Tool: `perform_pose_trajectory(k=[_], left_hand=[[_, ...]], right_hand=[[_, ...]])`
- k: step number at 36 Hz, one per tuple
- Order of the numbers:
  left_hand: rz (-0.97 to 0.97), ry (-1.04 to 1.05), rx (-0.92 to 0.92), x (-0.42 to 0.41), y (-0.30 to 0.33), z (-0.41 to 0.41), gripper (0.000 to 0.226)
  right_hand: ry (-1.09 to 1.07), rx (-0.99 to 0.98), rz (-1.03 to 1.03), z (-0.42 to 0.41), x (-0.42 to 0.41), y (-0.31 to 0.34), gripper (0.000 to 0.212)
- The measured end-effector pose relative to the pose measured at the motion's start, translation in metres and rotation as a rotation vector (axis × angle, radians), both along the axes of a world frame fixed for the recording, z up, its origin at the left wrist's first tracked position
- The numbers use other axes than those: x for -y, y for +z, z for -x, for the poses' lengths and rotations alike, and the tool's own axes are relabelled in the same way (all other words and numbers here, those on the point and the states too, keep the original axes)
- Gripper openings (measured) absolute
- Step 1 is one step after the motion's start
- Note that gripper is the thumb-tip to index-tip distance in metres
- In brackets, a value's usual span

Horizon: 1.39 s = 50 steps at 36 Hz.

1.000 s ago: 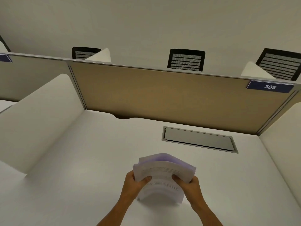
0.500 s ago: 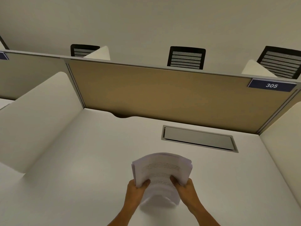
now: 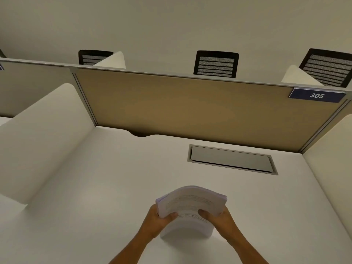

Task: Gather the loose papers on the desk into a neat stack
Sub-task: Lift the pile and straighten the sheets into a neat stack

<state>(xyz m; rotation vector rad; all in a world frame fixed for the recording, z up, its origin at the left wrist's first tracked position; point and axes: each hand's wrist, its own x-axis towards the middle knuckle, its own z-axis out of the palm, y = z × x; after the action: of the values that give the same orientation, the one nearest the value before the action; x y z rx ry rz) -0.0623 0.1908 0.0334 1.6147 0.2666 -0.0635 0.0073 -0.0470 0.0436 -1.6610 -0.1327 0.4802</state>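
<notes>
A stack of white printed papers (image 3: pixel 191 202) stands on its lower edge on the white desk (image 3: pixel 95 187), bowed outward toward me. My left hand (image 3: pixel 159 220) grips its left side with the thumb on the front sheet. My right hand (image 3: pixel 219 218) grips the right side the same way. The top edges of the sheets look nearly level, with a faint purple tint at the back. No other loose paper shows on the desk.
A grey cable hatch (image 3: pixel 231 160) is set into the desk beyond the stack. A tan divider panel (image 3: pixel 190 109) closes the back, white side screens (image 3: pixel 38 134) flank the desk. A blue "305" label (image 3: pixel 316 95) and black chair backs (image 3: pixel 216 63) sit behind.
The fanned, uneven top edges of the sheets have come together into a more even stack. Both hands kept their grip and stayed near the desk's front centre.
</notes>
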Motion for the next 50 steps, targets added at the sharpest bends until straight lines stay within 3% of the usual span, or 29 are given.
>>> perform_pose_trajectory(k=[5,11,19,25,31,39,41,43,44,46,50], left_hand=[[-0.038,0.084,-0.144,0.015,-0.018,0.004,0.020],[-0.051,0.101,-0.210,0.025,-0.030,0.006,0.013],[-0.111,0.169,-0.137,0.020,-0.023,-0.002,0.013],[-0.109,0.115,-0.237,0.028,-0.036,0.007,0.017],[-0.091,0.130,-0.270,0.031,-0.042,0.010,0.010],[-0.086,-0.078,-0.397,0.020,-0.046,0.020,0.027],[-0.072,-0.066,-0.416,0.005,-0.045,0.016,0.047],[0.006,0.201,-0.397,-0.015,-0.040,0.013,0.086],[-0.003,0.301,-0.355,-0.027,-0.034,0.011,0.104],[-0.159,0.302,-0.217,-0.045,-0.022,0.009,0.128],[-0.517,0.123,0.153,-0.057,0.015,0.002,0.134]], right_hand=[[0.005,-0.034,0.064,0.007,-0.004,-0.018,0.015],[-0.047,-0.133,0.100,0.017,-0.007,-0.038,0.022],[-0.038,-0.045,0.056,0.012,-0.006,-0.030,0.020],[-0.042,-0.153,0.142,0.028,-0.005,-0.051,0.017],[-0.104,-0.136,0.225,0.032,-0.004,-0.052,0.020],[-0.041,-0.029,0.449,0.029,-0.001,-0.049,0.035],[0.020,0.056,0.492,0.019,0.002,-0.040,0.040],[0.133,0.145,0.554,0.008,0.005,-0.027,0.037],[0.201,0.189,0.603,0.002,0.006,-0.021,0.031],[0.328,0.278,0.711,-0.012,0.008,-0.009,0.027],[0.483,0.410,0.943,-0.032,0.003,0.024,0.022]])
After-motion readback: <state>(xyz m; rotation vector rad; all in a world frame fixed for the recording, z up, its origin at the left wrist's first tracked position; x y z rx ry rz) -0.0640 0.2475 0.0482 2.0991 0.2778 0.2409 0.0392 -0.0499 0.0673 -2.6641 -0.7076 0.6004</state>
